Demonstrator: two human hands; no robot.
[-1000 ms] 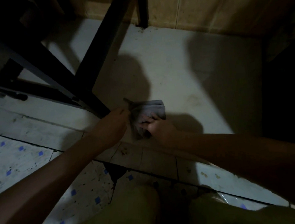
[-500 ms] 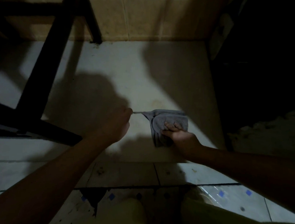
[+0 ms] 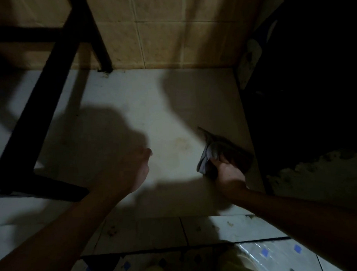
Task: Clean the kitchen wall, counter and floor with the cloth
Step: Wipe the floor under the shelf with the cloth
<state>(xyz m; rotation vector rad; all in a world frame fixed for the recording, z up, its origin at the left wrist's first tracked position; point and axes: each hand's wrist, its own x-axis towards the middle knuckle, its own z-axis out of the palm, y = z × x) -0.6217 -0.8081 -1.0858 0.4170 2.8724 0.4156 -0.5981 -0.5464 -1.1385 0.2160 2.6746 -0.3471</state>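
Note:
A grey cloth [image 3: 210, 154] lies bunched on the pale floor slab [image 3: 162, 115], near its right edge. My right hand [image 3: 226, 170] grips the cloth with its fingers curled over it. My left hand [image 3: 134, 170] hovers to the left of the cloth, apart from it, holding nothing, fingers loosely curled. A faint brownish stain [image 3: 182, 143] marks the floor between the two hands.
Black metal frame legs [image 3: 54, 69] cross the left side down to the floor. A beige tiled wall [image 3: 165, 33] rises behind. Dark furniture [image 3: 304, 89] closes off the right. White tiles with blue dots [image 3: 281, 251] lie near my knees.
My left hand has let go of the cloth's corner. My right hand has dragged the cloth to the right, towards the dark edge. The view has tilted up towards the wall.

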